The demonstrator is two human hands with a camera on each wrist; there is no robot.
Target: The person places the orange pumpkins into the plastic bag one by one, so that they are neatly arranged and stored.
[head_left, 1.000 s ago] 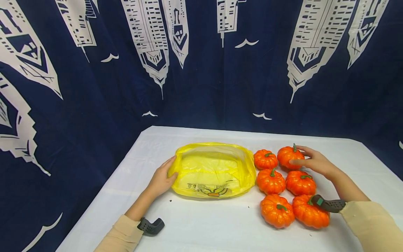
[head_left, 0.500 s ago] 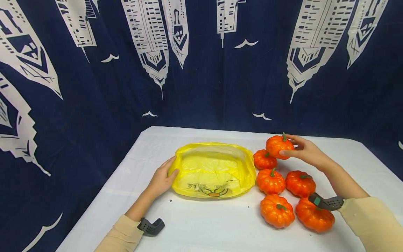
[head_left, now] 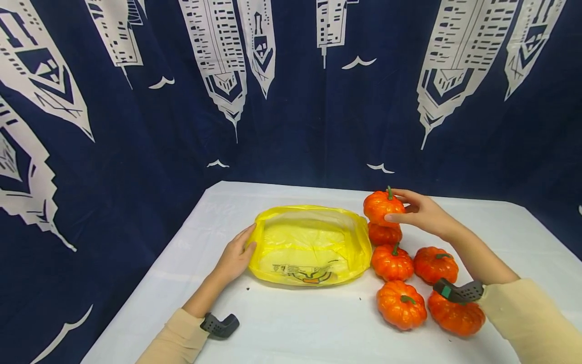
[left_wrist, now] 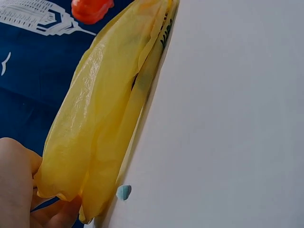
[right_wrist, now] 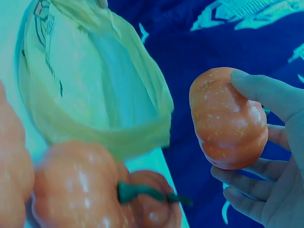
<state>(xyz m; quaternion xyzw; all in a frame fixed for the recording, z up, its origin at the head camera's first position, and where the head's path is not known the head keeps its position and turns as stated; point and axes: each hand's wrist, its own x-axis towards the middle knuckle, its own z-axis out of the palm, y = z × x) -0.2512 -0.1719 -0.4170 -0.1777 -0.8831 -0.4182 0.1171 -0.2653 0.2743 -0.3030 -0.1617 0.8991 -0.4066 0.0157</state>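
Observation:
In the head view a yellow plastic bag (head_left: 268, 270) stands on the white table with its mouth wide open. My left hand (head_left: 234, 258) holds its left rim; the left wrist view shows the fingers (left_wrist: 61, 213) at the bag's lower edge. A small orange pumpkin (head_left: 379, 206) with a green stem is gripped in my right hand (head_left: 423, 215), raised off the table just right of the bag. Thumb and fingers press it from opposite sides in the right wrist view. Below it, partly hidden, sits another pumpkin (head_left: 384, 235).
Several more pumpkins rest right of the bag: one touching or near its side (head_left: 391, 263), one at the front (head_left: 401, 306), one farther right (head_left: 435, 265) and one partly behind the right wrist strap (head_left: 454, 316). A dark blue patterned cloth (head_left: 309, 126) hangs behind the table.
My right hand has lifted the back right pumpkin off the table and carried it left, over the neighbouring pumpkin. The front right pumpkin shifted slightly. My left hand stays at the bag.

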